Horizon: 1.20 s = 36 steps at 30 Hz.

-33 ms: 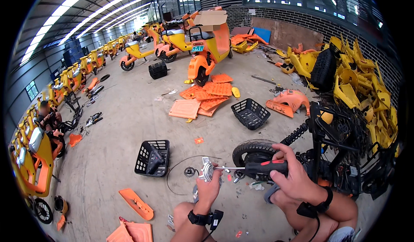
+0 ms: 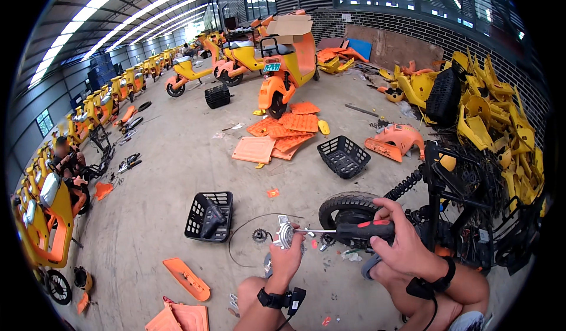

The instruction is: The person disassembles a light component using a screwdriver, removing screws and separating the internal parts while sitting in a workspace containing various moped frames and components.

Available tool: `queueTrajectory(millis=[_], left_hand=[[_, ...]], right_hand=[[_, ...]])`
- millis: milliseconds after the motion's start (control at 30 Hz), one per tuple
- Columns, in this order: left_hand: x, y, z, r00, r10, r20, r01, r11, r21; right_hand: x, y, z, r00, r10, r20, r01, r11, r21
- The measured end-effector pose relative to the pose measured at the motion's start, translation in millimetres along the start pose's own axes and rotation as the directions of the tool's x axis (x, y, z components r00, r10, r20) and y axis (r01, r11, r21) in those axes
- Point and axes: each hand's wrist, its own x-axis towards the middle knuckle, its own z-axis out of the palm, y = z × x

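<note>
In the lower middle, my left hand is closed on a silver round metal part. My right hand grips the black-and-red handle of a screwdriver, whose thin shaft points left, its tip at the metal part. Behind the screwdriver lies a black-tyred wheel attached to a stripped black scooter frame on the right. Near my left hand a small dark gear and a thin cable lie on the concrete floor.
Black baskets lie on the floor, one holding a power drill. Loose orange panels are piled ahead. Yellow body parts heap along the right wall. Parked scooters stand behind. Another person sits at the far left.
</note>
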Motion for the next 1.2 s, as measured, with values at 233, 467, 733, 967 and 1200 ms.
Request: queueTrajectory(millis=[233, 467, 733, 967, 1200], left_hand=[[-3, -5, -1, 1.000, -0.017, 0.026, 0.016, 1.000, 0.016], [-5, -8, -4, 1.000, -0.002, 0.027, 0.001, 1.000, 0.031], [-2, -8, -2, 0.999, 0.041, 0.011, -0.041, 0.999, 0.028], [-3, 0, 2, 1.000, -0.013, -0.025, 0.012, 0.999, -0.043], [-4, 6, 1, 0.998, -0.010, -0.054, 0.007, 0.999, -0.047]], right_hand=[[2, -15, -11, 0.952, 0.270, 0.143, -0.288, 0.950, 0.121], [5, -24, -10, 0.872, 0.421, 0.248, -0.482, 0.827, 0.288], [3, -13, -5, 0.928, 0.336, 0.161, -0.359, 0.922, 0.143], [0, -6, 3, 0.998, 0.044, 0.051, -0.042, 0.998, -0.042], [-4, -8, 1, 0.979, 0.168, 0.114, -0.175, 0.983, 0.051]])
